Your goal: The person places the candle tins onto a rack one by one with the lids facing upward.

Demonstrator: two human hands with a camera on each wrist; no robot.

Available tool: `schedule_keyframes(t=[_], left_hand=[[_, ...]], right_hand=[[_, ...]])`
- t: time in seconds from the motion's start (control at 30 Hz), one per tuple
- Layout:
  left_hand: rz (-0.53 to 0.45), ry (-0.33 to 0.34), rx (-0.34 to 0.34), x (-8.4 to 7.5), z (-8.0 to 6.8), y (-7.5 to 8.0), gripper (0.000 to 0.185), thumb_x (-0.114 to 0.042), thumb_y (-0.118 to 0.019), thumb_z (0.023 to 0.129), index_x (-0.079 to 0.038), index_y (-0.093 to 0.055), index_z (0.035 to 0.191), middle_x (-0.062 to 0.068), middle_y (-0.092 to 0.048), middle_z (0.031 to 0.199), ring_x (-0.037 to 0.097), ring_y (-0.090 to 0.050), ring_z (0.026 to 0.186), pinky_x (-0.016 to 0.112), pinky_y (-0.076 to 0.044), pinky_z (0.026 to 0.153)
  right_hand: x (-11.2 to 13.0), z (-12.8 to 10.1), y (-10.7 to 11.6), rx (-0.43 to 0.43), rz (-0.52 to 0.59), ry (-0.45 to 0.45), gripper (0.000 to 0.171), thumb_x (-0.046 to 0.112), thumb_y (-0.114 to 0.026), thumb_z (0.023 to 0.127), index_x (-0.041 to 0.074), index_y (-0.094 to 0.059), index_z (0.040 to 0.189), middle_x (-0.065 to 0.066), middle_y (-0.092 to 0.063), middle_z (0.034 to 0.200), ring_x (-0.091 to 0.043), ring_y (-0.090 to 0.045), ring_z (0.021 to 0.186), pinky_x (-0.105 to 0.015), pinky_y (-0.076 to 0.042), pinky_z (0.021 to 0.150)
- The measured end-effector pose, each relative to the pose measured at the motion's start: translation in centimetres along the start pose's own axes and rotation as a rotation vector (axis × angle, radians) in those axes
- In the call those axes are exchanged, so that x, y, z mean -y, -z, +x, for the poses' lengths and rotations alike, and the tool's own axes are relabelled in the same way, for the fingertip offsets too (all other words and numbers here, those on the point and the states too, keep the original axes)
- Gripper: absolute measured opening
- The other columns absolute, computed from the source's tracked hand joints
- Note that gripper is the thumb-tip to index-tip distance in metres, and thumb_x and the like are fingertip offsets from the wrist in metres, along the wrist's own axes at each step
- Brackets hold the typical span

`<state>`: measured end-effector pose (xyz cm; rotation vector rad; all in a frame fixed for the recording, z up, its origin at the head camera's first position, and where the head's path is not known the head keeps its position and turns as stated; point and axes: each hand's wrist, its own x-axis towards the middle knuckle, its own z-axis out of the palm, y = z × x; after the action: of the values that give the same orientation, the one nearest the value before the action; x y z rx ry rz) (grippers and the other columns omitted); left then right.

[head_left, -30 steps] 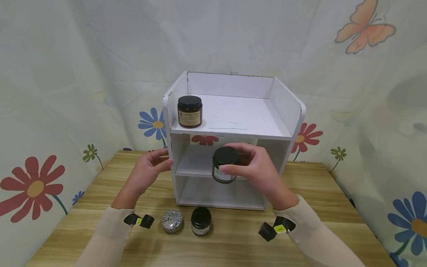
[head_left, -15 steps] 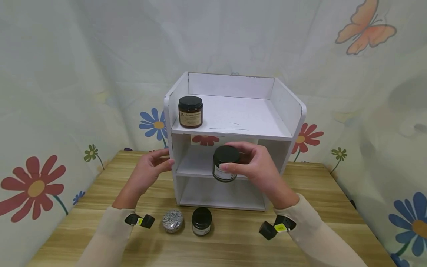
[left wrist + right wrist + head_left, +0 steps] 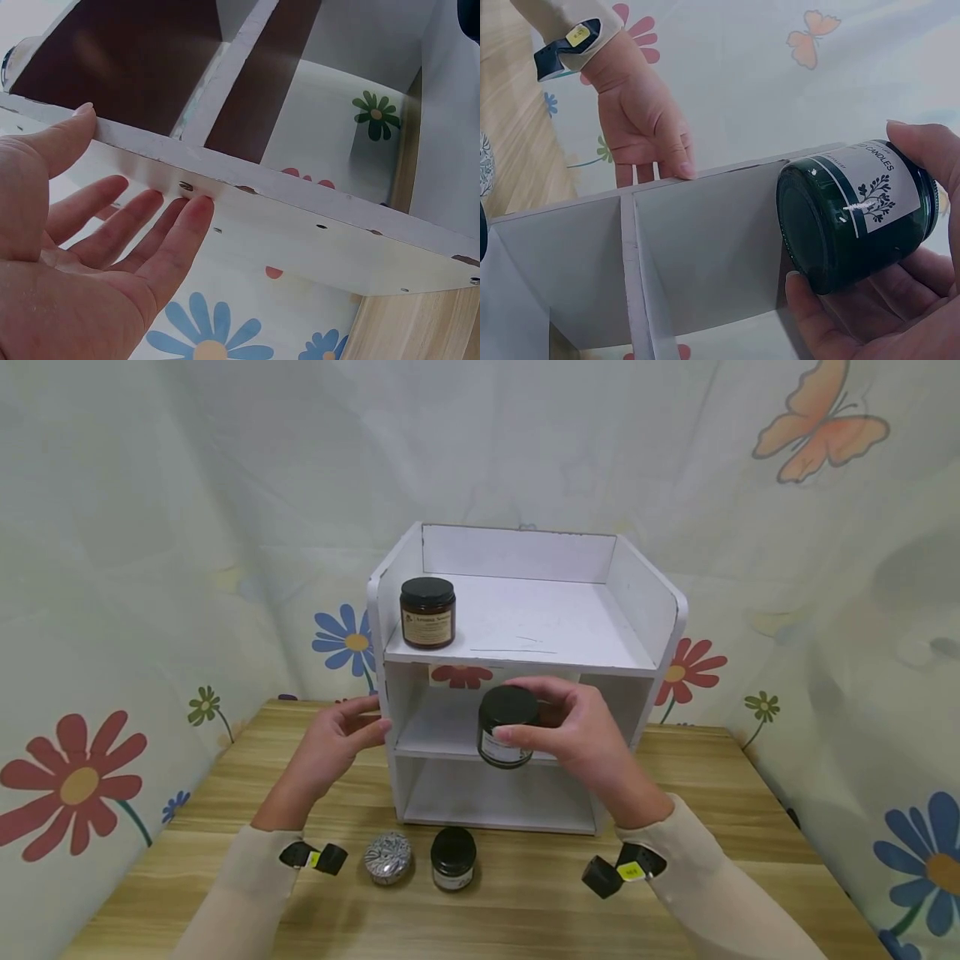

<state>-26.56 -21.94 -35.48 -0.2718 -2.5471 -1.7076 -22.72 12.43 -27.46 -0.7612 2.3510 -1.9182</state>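
Glossy glass jar (image 3: pixel 844 232), paper label (image 3: pixel 881 187), chipped painted shelf (image 3: pixel 540 618), wood-grain table (image 3: pixel 697 818)

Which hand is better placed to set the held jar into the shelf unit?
Right, I'd judge: the right hand grips the green jar at the open front of the white shelf unit. The left hand holds no jar and touches the unit's outer left side, perhaps better for steadying.

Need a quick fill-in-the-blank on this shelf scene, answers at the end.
1. The hand holding the green jar is the person's ____ one.
2. The tan-labelled jar stands on the white shelf unit's ____ level.
3. In the head view, the patterned tin sits to the ____ of the jar on the table.

Missing words: right; top; left.
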Motion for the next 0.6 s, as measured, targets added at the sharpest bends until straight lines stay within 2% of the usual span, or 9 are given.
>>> schedule_keyframes(t=[0.6], left_hand=[[0.008, 0.010, -0.012, 0.2, 0.1, -0.1, 0.067, -0.046, -0.073, 0.093, -0.019, -0.052, 0.151, 0.008, -0.053, 0.153, 0.034, -0.059, 0.134, 0.050, -0.053, 0.106]], right_hand=[[1.3, -0.1, 0.5, 0.000, -0.035, 0.012, 0.044, 0.027, -0.088, 0.082, 0.023, -0.072, 0.123, -0.006, -0.074, 0.114, -0.028, -0.070, 0.096, -0.035, -0.063, 0.081]])
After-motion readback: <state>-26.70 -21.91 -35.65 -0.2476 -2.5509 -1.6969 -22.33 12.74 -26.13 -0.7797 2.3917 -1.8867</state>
